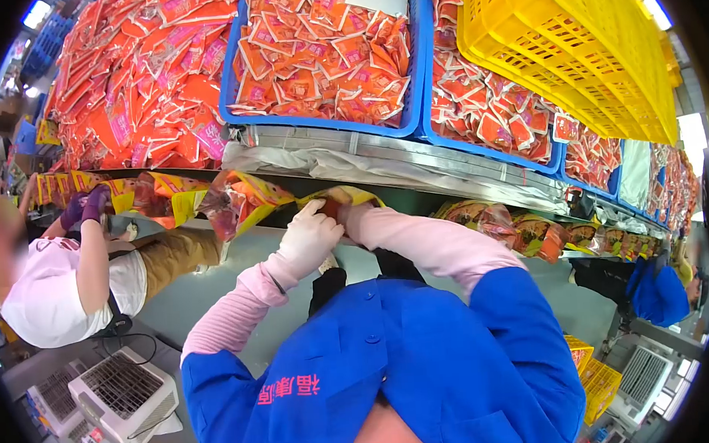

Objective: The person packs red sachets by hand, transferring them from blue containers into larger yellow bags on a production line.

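Observation:
My left hand, in a whitish glove, is closed with its fingers pinched at the edge of a yellow plastic bag. My right hand is close beside it at the bag's mouth; its fingers are blurred and partly hidden, so their grip does not show. Left of my hands hangs another yellow printed bag, with red and orange packets showing through its clear side. More filled bags line the rail to the right.
Blue crates of red sachets stand on the metal table beyond the bags. A loose heap of sachets lies at left, and a yellow crate sits at upper right. A co-worker with purple gloves stands at left.

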Tool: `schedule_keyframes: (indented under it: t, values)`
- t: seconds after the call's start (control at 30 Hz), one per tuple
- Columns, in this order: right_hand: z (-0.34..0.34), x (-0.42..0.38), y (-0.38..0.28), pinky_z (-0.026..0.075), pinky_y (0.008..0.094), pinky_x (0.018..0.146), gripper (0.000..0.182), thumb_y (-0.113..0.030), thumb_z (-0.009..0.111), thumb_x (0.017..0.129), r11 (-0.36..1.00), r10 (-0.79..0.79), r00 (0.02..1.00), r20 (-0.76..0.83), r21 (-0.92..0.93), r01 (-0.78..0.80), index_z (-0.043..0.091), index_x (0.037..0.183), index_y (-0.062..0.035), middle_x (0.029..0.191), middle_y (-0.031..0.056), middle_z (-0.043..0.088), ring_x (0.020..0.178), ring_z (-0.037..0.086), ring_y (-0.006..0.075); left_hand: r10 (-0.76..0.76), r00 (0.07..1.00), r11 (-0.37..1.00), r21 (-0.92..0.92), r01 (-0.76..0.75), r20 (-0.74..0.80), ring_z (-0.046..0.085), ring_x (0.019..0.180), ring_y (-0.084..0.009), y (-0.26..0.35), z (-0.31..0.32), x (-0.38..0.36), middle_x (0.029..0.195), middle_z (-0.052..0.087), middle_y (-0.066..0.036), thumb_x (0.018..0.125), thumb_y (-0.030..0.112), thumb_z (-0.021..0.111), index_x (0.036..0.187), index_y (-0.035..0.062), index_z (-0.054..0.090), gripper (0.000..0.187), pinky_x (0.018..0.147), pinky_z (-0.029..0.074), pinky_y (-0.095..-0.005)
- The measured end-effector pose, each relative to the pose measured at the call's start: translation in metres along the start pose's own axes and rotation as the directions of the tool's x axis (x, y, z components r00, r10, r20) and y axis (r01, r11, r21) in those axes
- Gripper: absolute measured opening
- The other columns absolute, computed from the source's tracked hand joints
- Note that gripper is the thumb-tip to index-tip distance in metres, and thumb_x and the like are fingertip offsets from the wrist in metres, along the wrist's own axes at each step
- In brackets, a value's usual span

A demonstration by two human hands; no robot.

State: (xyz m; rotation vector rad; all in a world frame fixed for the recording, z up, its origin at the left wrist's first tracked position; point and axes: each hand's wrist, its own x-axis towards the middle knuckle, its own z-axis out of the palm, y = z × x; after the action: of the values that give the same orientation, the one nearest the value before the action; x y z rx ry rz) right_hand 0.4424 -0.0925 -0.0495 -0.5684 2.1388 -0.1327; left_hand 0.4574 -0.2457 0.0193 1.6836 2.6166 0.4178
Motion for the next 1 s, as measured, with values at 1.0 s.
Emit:
schedule_keyframes:
  t: [1.0]
  values:
    - [0.014, -0.154, 0.388, 0.055, 0.0512, 0.092, 0.032, -0.026, 0.050, 0.098, 0.554, 0.830, 0.450, -0.330, 0.396, -0.732, 0.074, 0.109, -0.0077, 0.116, 0.0216, 0.070, 0.108, 0.068, 0.0393, -0.652, 0.758, 0.718, -0.335, 0.610, -0.015, 0.068, 0.101, -0.0372, -0.156, 0.080, 0.268, 0.102, 0.071, -0.021, 0.087, 0.021, 0.067, 0.119, 0.0062, 0.066, 0.035, 0.087, 0.053, -0.0438]
